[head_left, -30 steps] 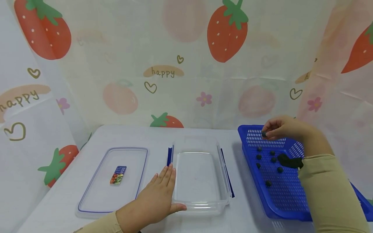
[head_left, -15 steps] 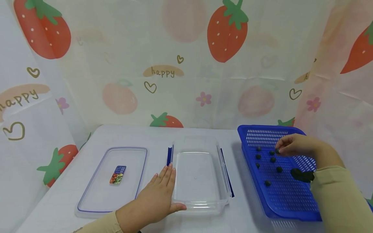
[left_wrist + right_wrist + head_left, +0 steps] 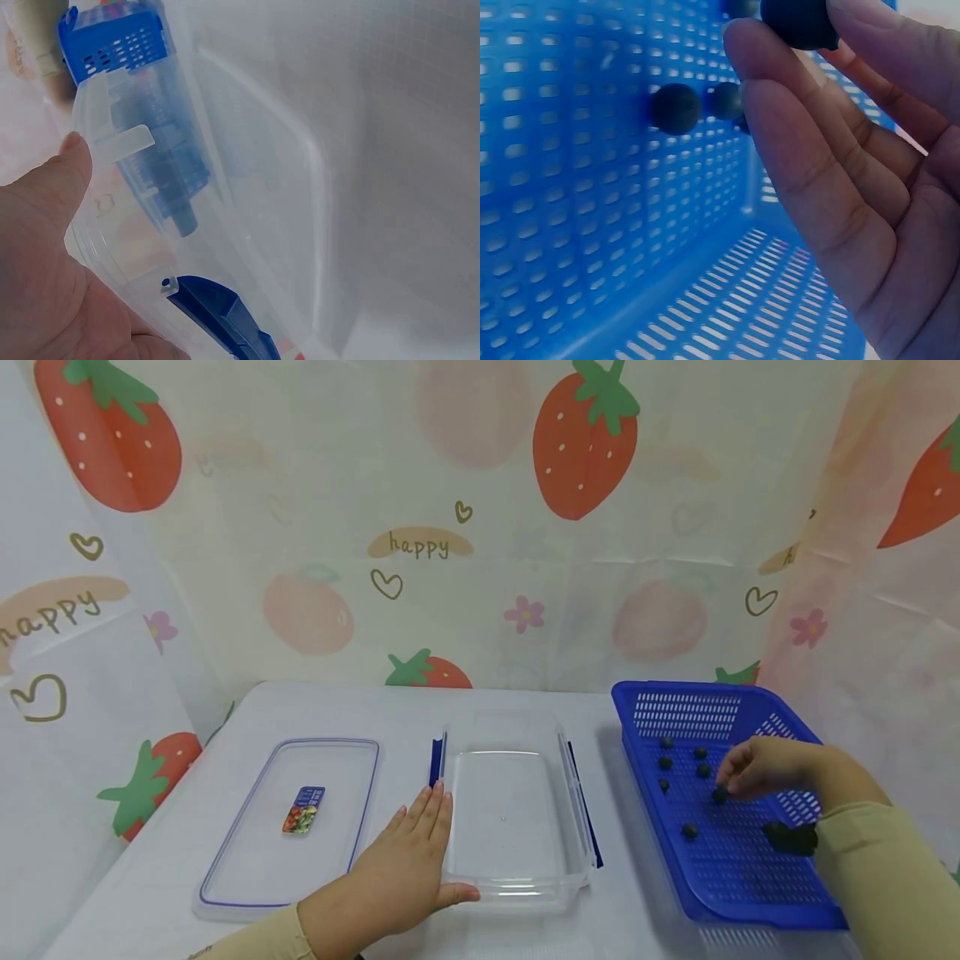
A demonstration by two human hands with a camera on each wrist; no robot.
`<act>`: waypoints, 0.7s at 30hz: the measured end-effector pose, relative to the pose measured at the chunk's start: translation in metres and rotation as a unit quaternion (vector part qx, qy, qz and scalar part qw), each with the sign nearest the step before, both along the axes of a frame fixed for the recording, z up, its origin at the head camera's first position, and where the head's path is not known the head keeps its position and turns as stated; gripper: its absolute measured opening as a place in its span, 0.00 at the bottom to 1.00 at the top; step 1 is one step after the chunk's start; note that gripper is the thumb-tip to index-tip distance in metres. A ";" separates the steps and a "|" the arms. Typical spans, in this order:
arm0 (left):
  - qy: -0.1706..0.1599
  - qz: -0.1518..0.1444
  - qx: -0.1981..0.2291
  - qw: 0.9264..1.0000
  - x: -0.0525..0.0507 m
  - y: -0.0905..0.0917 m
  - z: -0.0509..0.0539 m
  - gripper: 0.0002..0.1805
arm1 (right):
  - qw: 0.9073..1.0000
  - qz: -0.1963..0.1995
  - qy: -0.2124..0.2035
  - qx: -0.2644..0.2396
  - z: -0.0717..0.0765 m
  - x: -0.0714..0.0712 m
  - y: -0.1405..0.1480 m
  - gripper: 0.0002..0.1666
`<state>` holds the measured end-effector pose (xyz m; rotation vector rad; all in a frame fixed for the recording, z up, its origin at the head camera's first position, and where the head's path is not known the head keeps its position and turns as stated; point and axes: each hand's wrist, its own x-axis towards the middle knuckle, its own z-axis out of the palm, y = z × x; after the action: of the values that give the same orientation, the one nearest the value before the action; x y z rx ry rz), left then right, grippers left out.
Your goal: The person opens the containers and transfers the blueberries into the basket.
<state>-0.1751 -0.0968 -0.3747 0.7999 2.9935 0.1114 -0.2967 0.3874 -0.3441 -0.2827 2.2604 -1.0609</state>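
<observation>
In the head view my right hand [image 3: 768, 767] is low inside the blue basket [image 3: 757, 881]. Thumb and index finger pinch a small dark round ball [image 3: 801, 21] with a little nub, cut off by the right wrist view's top edge. Several similar balls [image 3: 689, 832] lie on the basket's slotted floor. My left hand [image 3: 405, 860] lies flat with straight fingers along the left side of a clear plastic box [image 3: 504, 827], its thumb at the near corner. In the left wrist view, the thumb touches the box's rim, near a dark blue clip [image 3: 217, 311].
To the left lies a clear lid [image 3: 262, 868] with a blue seal and a printed label [image 3: 303, 811]. Blue clips [image 3: 587, 810] hang at the box's sides. A patterned sheet [image 3: 480, 610] stands behind the white table [image 3: 360, 697].
Over the last second my right hand has moved down and toward me, from the basket's far end to just above its floor. The left hand and the box have stayed put.
</observation>
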 end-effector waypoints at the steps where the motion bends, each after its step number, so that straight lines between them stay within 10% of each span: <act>1: 0.000 0.000 0.000 1.000 0.000 0.000 0.000 0.55 | 1.000 0.002 -0.005 -0.002 -0.001 0.000 0.000 0.12; 21: -0.009 0.004 0.005 1.000 0.002 0.001 0.002 0.55 | 0.994 -0.049 -0.061 0.077 -0.017 0.007 -0.001 0.07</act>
<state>-0.1732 -0.0961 -0.3727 0.7833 2.9828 0.1316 -0.2894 0.3866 -0.3606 -0.0415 2.2497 -0.9194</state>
